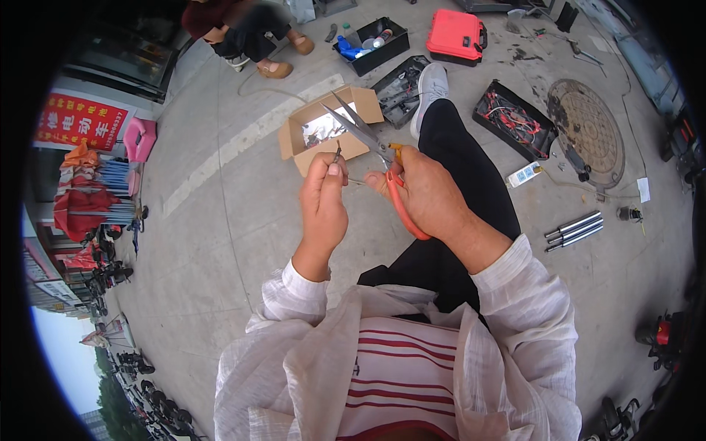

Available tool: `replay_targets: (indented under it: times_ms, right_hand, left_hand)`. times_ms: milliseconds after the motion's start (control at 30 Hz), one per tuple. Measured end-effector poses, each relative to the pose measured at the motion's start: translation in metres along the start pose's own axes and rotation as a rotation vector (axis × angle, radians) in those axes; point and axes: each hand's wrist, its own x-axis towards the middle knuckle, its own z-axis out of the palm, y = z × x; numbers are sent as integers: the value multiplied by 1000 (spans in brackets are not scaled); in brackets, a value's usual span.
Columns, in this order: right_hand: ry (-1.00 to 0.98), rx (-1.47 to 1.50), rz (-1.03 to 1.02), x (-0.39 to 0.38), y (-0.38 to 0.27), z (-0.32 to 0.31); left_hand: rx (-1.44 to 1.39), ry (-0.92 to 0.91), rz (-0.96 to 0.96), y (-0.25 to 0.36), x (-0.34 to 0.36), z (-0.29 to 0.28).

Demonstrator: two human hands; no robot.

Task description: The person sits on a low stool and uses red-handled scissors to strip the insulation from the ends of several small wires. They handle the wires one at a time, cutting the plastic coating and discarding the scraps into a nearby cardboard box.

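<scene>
In my right hand (pixel 430 192) is a pair of scissors (pixel 354 125) with orange-red handles. Its blades are parted and point up and to the left. A small yellow-orange bit (pixel 397 149) shows by that hand's index finger; I cannot tell if it belongs to the scissors. My left hand (pixel 323 202) is closed in a pinch on a thin dark wire-like piece (pixel 337 152), whose tip sticks up past the fingers. A thin strand seems to run between the two hands. Beyond them, an open cardboard box (pixel 296 147) on the ground holds something shiny and silvery.
Black trays (pixel 401 53) with bottles and parts, a tray of red wires (pixel 548 140) and a red hard case (pixel 454 37) lie ahead. Silver tubes (pixel 573 231) rest at right, near a round manhole cover (pixel 588 125). Another person (pixel 250 33) sits far left.
</scene>
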Motion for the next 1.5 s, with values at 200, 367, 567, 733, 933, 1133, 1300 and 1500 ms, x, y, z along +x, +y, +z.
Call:
replay_targets:
  times_ms: [200,367,567,733,933,1133,1300,1500]
  right_hand:
    - [16,244,9,2,1,5]
    - [-79,584,-32,9,7,8]
    - [-113,888,-9,5,1,2]
    - [-194,970,-30,4,-1,-1]
    - [-247,1062,-57,3,7,0]
    - [-254,1023,-69,3,8,-2]
    - [-212,943,-11,1,3,-4]
    - [-181,870,5,2,5,-1]
  left_hand:
    - [-79,-9,-45,3,1,5]
    - [16,-133,-94,3,-8,7]
    - [45,-212,-129,7,-12,15]
    - [-225,-253,-227,3,-12,13]
    - [-346,-290,-286,5,-12,15]
    - [-340,-291,-299,2,-12,15]
    - [-310,-274,-304,1,-14,16]
    - [-247,-262,-295,1,-14,17]
